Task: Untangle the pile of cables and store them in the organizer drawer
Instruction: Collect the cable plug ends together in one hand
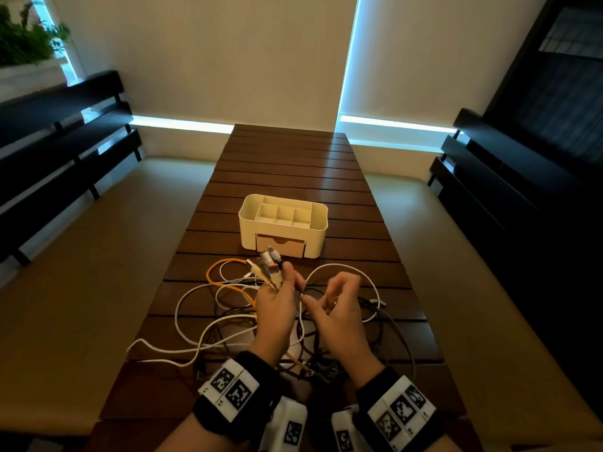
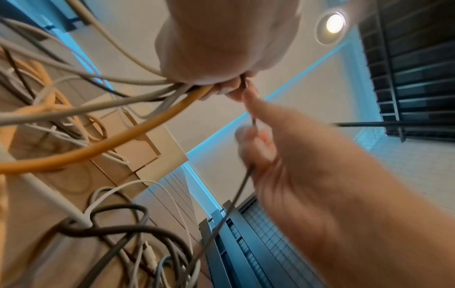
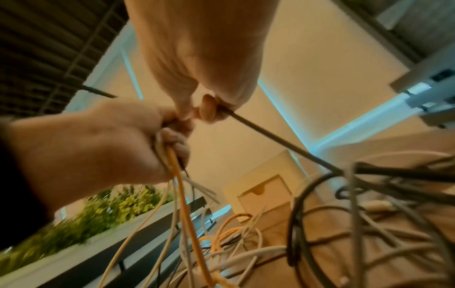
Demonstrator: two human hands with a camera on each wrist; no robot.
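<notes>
head view shows the left hand [image 1: 277, 308] raised over the slatted wooden table [image 1: 293, 164], its fingers curled round a bundle of cable ends; several plugs [image 1: 269, 259] stick up above the fingers, and an orange cable [image 1: 225, 262] and white cables run from the fist down to the table. the right hand [image 1: 339, 308] is just beside it, thumb and forefinger pinching a thin dark cable [image 1: 301, 293] between the two hands.

left wrist view has the same dark cable [image 2: 234, 196] coming out under the right hand's [image 2: 295, 165] pinching fingers and dropping to the pile, while the orange cable [image 2: 123, 140] and grey-white ones fan out of the left hand [image 2: 221, 48]. right wrist view shows the dark cable [image 3: 270, 136] stretched taut from the right hand's [image 3: 204, 58] pinch down to a bend in the tangle, and the left hand [image 3: 98, 144] clenched on its bundle, orange cable [image 3: 187, 210] hanging from it.

the pile of cables [image 1: 228, 321] lies spread in loops on the near part of the table, under and around both hands. the white organizer [image 1: 283, 220] stands just beyond the pile, its small drawer [image 1: 280, 245] facing the person and closed. a green plant [image 1: 26, 37] sits far left.
</notes>
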